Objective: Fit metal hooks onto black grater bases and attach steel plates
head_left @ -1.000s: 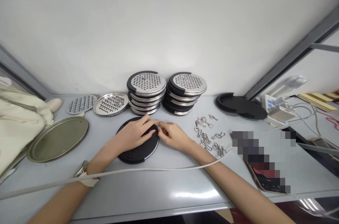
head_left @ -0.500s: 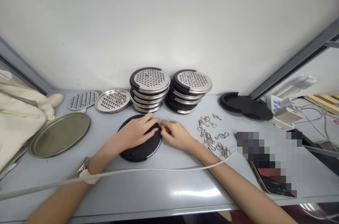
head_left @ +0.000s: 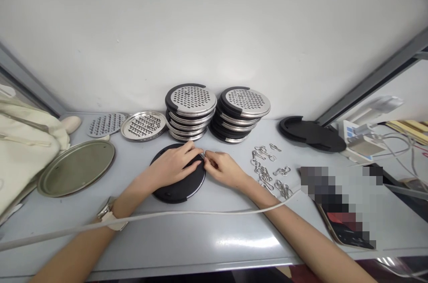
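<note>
A round grater [head_left: 182, 187] lies black side up on the table, a thin silver rim showing along its right edge. Across its top rests my left hand [head_left: 174, 163], thumb and fingers closing on the far right edge. My right hand [head_left: 223, 168] is pinched at that same edge, its fingertips almost touching the left ones. Between them shows a bit of a small metal wire hook [head_left: 202, 155], mostly hidden by the fingers. Similar loose wire hooks [head_left: 264, 174] lie scattered right of my right hand.
Behind my hands stand two stacks of graters, a left stack [head_left: 191, 111] and a right stack [head_left: 241, 111]. Loose grater plates [head_left: 145, 126] and a round metal plate [head_left: 76, 169] lie left. Black covers [head_left: 310, 133], a phone [head_left: 347, 231] and a power strip [head_left: 354, 140] are right. A white cable [head_left: 200, 212] crosses in front.
The view has shifted slightly. Both hands stay at the grater's edge, with the right fingers only slightly changed in their pinch.
</note>
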`<state>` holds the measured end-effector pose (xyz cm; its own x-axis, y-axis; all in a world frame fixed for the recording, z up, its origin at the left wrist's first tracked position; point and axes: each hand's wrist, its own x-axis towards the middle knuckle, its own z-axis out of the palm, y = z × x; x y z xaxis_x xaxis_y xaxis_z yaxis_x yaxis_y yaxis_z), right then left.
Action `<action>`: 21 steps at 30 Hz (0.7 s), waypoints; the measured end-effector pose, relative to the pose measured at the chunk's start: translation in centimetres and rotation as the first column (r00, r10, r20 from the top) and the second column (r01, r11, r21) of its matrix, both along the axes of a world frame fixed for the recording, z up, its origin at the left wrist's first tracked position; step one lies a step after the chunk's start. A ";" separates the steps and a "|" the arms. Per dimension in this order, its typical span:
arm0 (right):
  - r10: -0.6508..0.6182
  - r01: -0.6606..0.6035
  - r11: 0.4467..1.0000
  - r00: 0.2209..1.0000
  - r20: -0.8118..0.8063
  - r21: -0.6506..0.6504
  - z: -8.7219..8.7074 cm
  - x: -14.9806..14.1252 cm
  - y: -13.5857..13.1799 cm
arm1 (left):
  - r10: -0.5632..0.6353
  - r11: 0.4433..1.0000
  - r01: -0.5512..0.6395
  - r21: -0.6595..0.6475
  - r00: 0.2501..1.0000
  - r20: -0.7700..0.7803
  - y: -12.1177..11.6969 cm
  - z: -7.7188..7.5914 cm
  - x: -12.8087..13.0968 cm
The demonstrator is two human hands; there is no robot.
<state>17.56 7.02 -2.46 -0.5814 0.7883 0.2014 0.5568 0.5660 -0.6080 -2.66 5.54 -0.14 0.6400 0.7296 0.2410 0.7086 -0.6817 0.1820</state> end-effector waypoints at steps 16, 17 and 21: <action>-0.004 0.004 1.000 1.000 0.012 0.016 -0.2 0.0 0.1 | -0.006 1.000 0.007 -0.003 1.000 0.013 0.1 -0.1 -0.1; -0.003 0.003 1.000 1.000 0.010 0.017 -0.2 0.0 0.1 | -0.006 1.000 0.006 -0.005 1.000 0.014 0.1 -0.1 -0.1; -0.010 0.010 1.000 1.000 0.008 0.017 -0.2 0.0 0.1 | -0.005 1.000 0.005 -0.002 0.999 0.036 0.1 -0.1 -0.1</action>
